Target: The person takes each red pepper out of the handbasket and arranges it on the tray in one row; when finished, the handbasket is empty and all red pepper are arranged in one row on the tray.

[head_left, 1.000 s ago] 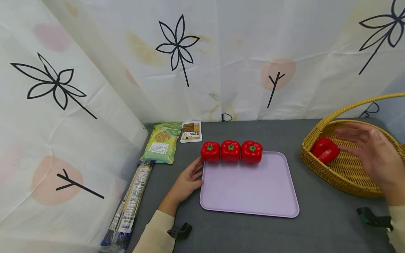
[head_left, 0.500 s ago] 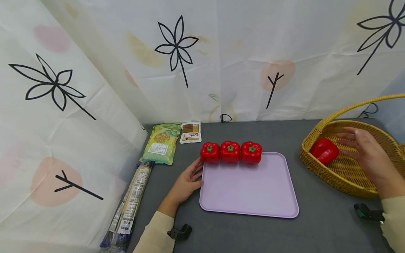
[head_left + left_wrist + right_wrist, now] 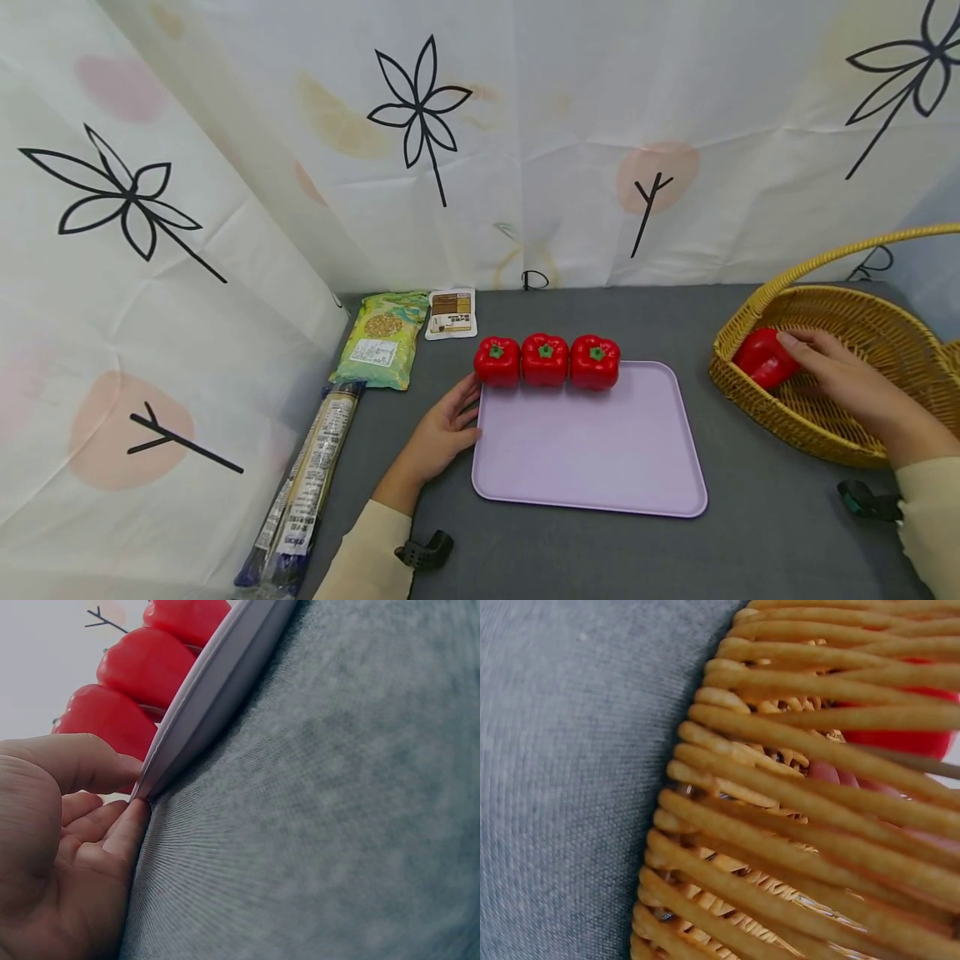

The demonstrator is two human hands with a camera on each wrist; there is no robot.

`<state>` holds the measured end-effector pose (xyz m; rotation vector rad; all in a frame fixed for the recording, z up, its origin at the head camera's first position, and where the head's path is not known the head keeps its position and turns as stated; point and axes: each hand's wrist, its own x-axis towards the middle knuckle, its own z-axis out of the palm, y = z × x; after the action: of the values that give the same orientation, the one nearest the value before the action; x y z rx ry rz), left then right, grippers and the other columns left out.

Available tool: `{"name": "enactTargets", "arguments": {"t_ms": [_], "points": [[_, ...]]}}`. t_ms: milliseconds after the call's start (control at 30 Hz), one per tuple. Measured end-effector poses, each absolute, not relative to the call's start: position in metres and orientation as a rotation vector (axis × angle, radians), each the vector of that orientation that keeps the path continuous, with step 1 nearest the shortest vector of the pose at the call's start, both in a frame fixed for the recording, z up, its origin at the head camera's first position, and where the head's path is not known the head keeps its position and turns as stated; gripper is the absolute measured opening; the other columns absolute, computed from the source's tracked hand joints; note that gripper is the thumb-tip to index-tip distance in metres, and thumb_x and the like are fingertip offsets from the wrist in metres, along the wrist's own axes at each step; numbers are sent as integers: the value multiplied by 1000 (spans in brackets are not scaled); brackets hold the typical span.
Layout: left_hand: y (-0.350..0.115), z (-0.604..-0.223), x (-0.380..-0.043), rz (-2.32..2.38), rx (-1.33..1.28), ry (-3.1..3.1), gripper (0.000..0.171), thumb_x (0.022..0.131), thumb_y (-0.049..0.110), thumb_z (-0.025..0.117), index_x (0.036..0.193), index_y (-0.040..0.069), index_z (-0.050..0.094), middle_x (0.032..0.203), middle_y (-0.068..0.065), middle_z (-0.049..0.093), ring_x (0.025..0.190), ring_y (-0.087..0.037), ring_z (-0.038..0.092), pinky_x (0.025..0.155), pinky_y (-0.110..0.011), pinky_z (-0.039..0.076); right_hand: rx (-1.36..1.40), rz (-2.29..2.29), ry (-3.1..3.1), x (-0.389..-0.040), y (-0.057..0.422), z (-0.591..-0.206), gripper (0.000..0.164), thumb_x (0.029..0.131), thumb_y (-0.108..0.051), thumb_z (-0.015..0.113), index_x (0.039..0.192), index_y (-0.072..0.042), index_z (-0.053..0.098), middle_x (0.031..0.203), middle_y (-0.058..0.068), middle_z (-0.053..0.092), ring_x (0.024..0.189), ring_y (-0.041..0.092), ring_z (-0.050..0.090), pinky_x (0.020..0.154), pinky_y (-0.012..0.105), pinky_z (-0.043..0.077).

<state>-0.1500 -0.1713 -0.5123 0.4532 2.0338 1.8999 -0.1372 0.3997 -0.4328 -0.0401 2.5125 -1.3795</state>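
Observation:
Three red bell peppers (image 3: 546,360) with green stems stand in a row along the far edge of a lilac tray (image 3: 588,450). At the tray's left rim, my left hand (image 3: 444,433) pinches the edge between thumb and fingers, seen closely in the left wrist view, where the tray (image 3: 217,690) looks side-on. A fourth red pepper (image 3: 763,358) lies in the left end of a yellow wicker basket (image 3: 795,421). My right hand (image 3: 847,379) reaches into the basket and grips this pepper, thumb on top; its other fingers are mostly hidden. The right wrist view shows the pepper (image 3: 900,739) through the weave.
A green-yellow food bag (image 3: 381,342) and a small white-brown packet (image 3: 452,313) lie at the back left. Long plastic-wrapped packs (image 3: 307,492) lie along the left side. The basket's tall handle (image 3: 832,250) arches over it. A patterned curtain (image 3: 570,150) closes the back.
My right hand has come down and left inside the basket, from hovering with spread fingers to holding the pepper. The left hand, tray and row of peppers have stayed put.

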Motion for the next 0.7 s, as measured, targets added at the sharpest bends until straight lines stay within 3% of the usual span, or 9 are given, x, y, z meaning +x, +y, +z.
{"name": "enactTargets", "arguments": {"t_ms": [67,267,367,533,600,700], "points": [[-171,-512,-150,1897,450,2034,89,94,-19,62,172,4,26,175,-9,31,158,-23,34,119,-34,40,-33,-1318,2531,-138,399,-432,76,120,-38,28,157,25,8,153,50,21,129,61,40,76,17,54],[-172,-512,-150,1889,448,2037,89,95,-19,63,172,4,25,176,-9,30,159,-25,33,119,-36,40,-72,-1148,2647,-136,399,-436,72,116,-36,47,156,20,26,141,41,47,118,48,51,78,30,55],[-172,-512,-150,1891,450,2037,90,95,-19,63,172,4,25,176,-10,30,159,-27,33,119,-37,40,-97,-1154,2673,-134,398,-438,71,113,-33,55,156,17,29,140,39,48,118,51,50,77,33,54],[-172,-511,-149,1889,435,2041,89,95,-18,63,172,6,26,175,-8,31,158,-25,35,119,-36,41,-114,-1227,2695,-133,395,-438,67,112,-26,61,157,14,32,143,41,45,121,57,49,75,25,54],[-172,-511,-149,1887,432,2043,89,95,-18,63,172,6,26,175,-8,31,158,-25,35,119,-36,41,-109,-1281,2688,-132,393,-438,66,111,-22,63,158,13,31,145,41,42,117,48,57,74,24,57],[-171,-510,-149,1884,432,2047,89,95,-18,63,172,6,27,175,-8,31,158,-25,35,119,-37,41,-96,-1383,2656,-132,391,-438,67,110,-16,66,159,13,29,147,41,39,106,19,66,73,26,61]]}}
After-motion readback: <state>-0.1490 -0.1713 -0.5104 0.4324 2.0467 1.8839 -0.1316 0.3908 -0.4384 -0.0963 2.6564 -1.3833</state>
